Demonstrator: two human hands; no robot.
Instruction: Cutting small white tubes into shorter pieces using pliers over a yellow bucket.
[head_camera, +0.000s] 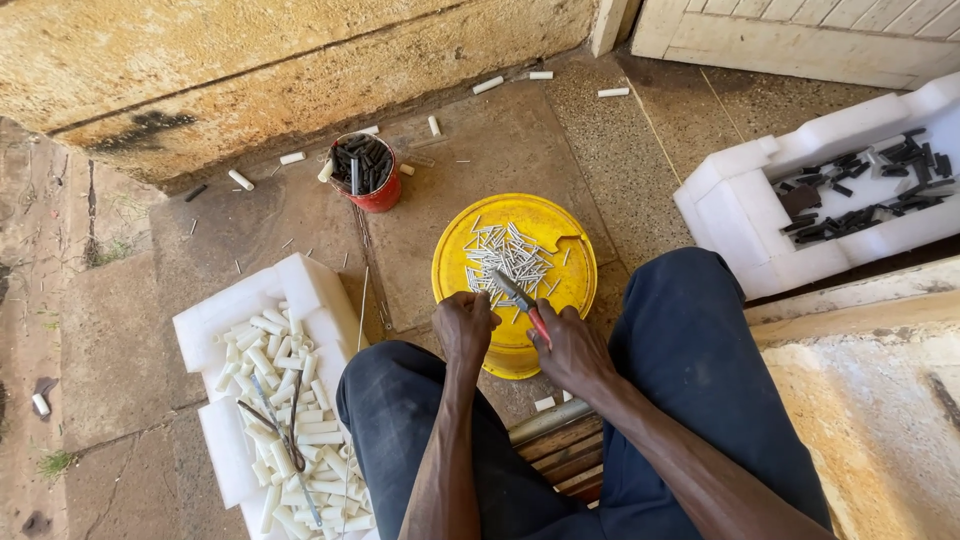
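A round yellow lid (545, 222) lies on the floor between my knees, with a heap of small thin white pieces (508, 257) on it. My right hand (573, 348) is closed on red-handled pliers (522, 300), whose metal jaws point up-left into the heap. Just left of the jaws, my left hand (465, 325) rests at the near edge of the lid with its fingers curled under; what it pinches is hidden.
A white foam tray (235, 312) at my left holds several short white tubes and a bent wire. A second foam tray (735, 205) at the right holds dark pieces. A red can (378, 193) of dark rods stands by the wall. Loose white tubes lie scattered on the floor.
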